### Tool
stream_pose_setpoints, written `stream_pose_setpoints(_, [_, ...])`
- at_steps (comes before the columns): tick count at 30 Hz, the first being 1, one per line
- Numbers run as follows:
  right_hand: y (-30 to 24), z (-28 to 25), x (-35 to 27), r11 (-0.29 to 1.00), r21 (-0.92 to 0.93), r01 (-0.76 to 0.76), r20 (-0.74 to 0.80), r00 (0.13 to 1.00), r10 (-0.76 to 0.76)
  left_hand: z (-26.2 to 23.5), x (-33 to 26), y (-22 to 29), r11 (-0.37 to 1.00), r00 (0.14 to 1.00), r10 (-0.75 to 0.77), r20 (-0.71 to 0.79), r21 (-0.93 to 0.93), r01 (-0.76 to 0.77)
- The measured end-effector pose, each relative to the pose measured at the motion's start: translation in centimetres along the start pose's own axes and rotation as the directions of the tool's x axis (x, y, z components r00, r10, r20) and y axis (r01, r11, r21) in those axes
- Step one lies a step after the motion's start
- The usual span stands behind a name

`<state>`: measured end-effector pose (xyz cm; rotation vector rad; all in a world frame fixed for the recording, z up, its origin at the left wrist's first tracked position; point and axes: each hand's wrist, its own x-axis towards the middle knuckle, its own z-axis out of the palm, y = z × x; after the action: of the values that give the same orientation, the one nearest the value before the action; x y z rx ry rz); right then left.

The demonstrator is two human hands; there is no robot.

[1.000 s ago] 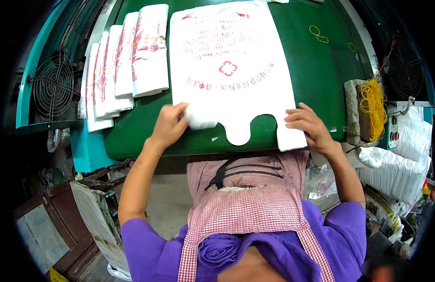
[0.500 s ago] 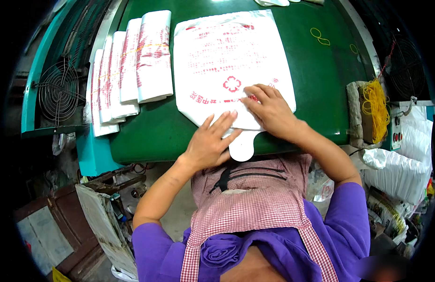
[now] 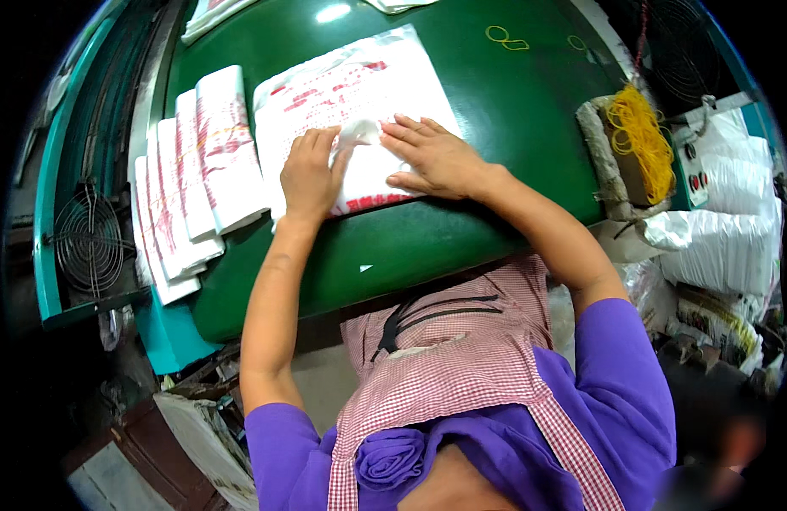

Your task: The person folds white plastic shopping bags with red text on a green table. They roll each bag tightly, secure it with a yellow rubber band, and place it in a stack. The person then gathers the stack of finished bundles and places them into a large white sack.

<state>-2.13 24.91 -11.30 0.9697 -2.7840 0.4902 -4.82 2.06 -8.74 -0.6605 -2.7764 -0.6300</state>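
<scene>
A flat stack of white plastic bags (image 3: 325, 89) with red print lies on the green tabletop, its near end folded over away from me. My left hand (image 3: 311, 175) is at the left part of the fold, fingers bent over the plastic and thumb apart from them. To its right, my right hand (image 3: 436, 160) lies with spread fingers on the folded plastic. A raised crease (image 3: 359, 132) shows between the hands. The underside of the fold is hidden.
Several folded bag bundles (image 3: 225, 145) with yellow bands lie at the left. Loose yellow rubber bands (image 3: 507, 39) are on the green table (image 3: 529, 128), with more rubber bands (image 3: 640, 145) in a box at right. A white scrap (image 3: 365, 268) lies near the front edge.
The near end of the bag stack has been folded over, and its rounded tab is out of sight. Both hands have moved away from me with it. The whole view has shifted.
</scene>
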Motion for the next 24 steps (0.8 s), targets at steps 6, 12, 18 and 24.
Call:
stream_pose_setpoints(6, [-0.5, -1.0, -1.3, 0.955, 0.286, 0.084, -0.295, 0.955, 0.005, -1.6, -4.2, 3.4, 0.951, 0.943, 0.275, 0.185, 0.092, -0.295])
stream_pose_setpoints(12, [-6.2, -2.3, -7.7, 0.147, 0.924, -0.354, 0.250, 0.847, 0.468, -0.2, -1.0, 1.6, 0.986, 0.962, 0.124, 0.243, 0.078, -0.146])
stream_pose_setpoints(18, [1.0, -0.9, -4.8, -0.643, 0.740, 0.197, 0.257, 0.801, 0.541, -3.7, -4.1, 2.6, 0.921, 0.857, 0.213, 0.469, -0.389, -0.016])
stream_pose_setpoints(24, [-0.7, -2.1, -8.0, 0.545, 0.835, 0.073, -0.080, 0.997, -0.010, -5.4, -3.4, 0.7, 0.937, 0.710, 0.344, 0.615, -0.273, -0.217])
